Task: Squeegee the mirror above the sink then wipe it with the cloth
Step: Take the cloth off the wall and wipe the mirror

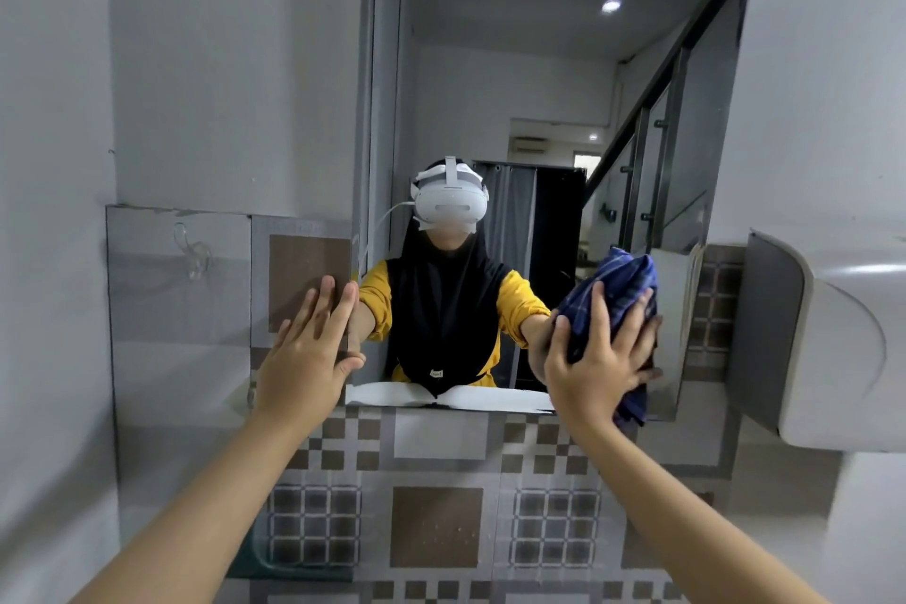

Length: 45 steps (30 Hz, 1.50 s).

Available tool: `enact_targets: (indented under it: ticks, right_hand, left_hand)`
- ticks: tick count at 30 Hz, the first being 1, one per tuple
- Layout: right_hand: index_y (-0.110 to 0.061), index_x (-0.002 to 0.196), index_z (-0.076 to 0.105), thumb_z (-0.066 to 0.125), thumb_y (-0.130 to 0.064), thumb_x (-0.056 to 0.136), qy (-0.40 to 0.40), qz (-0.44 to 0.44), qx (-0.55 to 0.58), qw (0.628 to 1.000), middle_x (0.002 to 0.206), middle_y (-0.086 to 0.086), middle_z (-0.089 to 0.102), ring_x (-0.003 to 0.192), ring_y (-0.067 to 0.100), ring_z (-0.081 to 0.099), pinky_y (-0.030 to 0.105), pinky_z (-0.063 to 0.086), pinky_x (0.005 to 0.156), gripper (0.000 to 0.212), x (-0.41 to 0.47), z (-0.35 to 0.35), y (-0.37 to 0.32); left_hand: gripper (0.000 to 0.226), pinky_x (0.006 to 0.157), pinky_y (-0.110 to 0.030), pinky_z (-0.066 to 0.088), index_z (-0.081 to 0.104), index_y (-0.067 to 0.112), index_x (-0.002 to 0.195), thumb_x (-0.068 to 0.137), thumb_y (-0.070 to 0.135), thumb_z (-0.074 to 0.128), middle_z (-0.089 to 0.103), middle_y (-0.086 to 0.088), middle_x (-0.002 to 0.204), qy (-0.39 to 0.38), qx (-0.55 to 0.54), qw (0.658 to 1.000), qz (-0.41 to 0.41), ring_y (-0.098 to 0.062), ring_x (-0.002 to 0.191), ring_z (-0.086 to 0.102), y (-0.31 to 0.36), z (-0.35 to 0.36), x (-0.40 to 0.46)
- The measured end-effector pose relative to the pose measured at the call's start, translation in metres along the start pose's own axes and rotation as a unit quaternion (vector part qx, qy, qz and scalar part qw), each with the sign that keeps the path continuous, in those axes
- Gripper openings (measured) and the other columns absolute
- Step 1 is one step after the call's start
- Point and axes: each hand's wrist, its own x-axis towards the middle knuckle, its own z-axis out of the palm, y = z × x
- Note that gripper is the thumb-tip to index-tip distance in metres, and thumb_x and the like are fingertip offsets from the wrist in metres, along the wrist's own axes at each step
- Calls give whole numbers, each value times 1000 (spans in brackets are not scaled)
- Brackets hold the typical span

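Mirror (539, 64) wiping: I'm pressing the blue cloth (613, 289), right hand (595, 358) grip grasping it, at its lower right corner; left hand (306, 353), released flat, is bracing at its left edge.

The mirror (539, 88) is smooth, glossy glass. The cloth (610, 294) is soft woven fabric, matt, dark blue with a pale check, and creased. The tiles (436, 525) below are glazed and patterned, with a slight sheen. The dispenser (833, 348) is glossy white plastic.
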Motion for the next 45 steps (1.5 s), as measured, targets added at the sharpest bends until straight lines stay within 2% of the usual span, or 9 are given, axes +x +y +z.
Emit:
enact_targets:
  ticks: [7, 13, 17, 20, 25, 34, 39, 42, 45]
  right_hand:
    - [-39, 136, 45, 61, -41, 85, -16, -60, 28, 998, 157, 11, 27, 145, 40, 13, 82, 7, 98, 54, -34, 32, -61]
    - [-39, 135, 47, 63, -31, 79, -67, -212, 18, 975, 156, 5, 32, 145, 34, 10, 77, 2, 100, 58, -53, 47, -120]
    - [-38, 136, 49, 53, -35, 81, -108, -371, -16, 922, 156, 0, 32, 146, 30, 15, 73, 3, 105, 55, -56, 55, -135]
    - [-37, 138, 47, 58, -32, 80, -123, -507, -64, 851, 156, -1, 31, 146, 30, 17, 73, 11, 106, 59, -52, 56, -121]
    - [-38, 141, 42, 55, -38, 83, -114, -578, -127, 798, 156, -1, 32, 145, 30, 24, 73, 15, 105, 59, -29, 36, -77]
    - [-40, 135, 50, 60, -45, 85, -66, -479, -153, 862, 152, 2, 37, 143, 32, 28, 72, 17, 104, 52, 23, -14, 24]
    - [-35, 139, 45, 58, -44, 88, -71, -294, -71, 950, 157, 4, 23, 147, 33, 11, 67, 30, 104, 54, 35, -33, 71]
    - [-32, 142, 41, 56, -42, 89, -64, -184, -43, 980, 160, 7, 16, 147, 36, 8, 63, 24, 110, 56, 22, -33, 84]
    - [-31, 142, 41, 53, -42, 90, -33, -53, 4, 998, 159, 12, 20, 145, 37, 12, 59, 20, 114, 55, -5, -25, 72]
  left_hand:
    - [86, 108, -46, 17, 9, 27, 146, 81, 32, 64, 3, -1, 155, 4, 2, 1000, 16, -24, 141, 7, -6, 0, -2]
    - [73, 109, -45, 20, 16, 19, 145, 86, 40, 52, 8, -5, 155, 9, -4, 1000, 27, -24, 141, 10, -7, 1, -11]
    - [73, 109, -41, 21, 16, 17, 145, 84, 47, 42, 14, -8, 154, 7, -6, 1000, 24, -23, 140, 14, -1, 8, -30]
    - [77, 110, -40, 24, 17, 17, 145, 84, 35, 59, 16, -6, 154, -5, -8, 1000, 26, -22, 141, 17, -8, 16, -40]
    - [72, 106, -51, 35, 32, 13, 139, 78, 22, 69, 23, -9, 151, -16, 3, 999, 38, -27, 138, 25, -15, 17, -43]
    - [70, 104, -53, 34, 37, 8, 137, 77, 28, 67, 24, -13, 150, -4, 23, 998, 59, -33, 136, 29, -19, 24, -43]
    - [67, 104, -50, 30, 37, 8, 135, 79, 31, 65, 24, -15, 150, 5, 28, 998, 64, -33, 135, 28, -17, 25, -43]
    - [62, 105, -48, 26, 36, 8, 136, 86, 42, 48, 23, -15, 151, 2, 33, 997, 66, -32, 136, 25, -18, 26, -42]
    - [63, 104, -53, 30, 37, 8, 135, 82, 34, 58, 24, -15, 150, 4, 27, 998, 60, -32, 136, 26, -17, 27, -42]
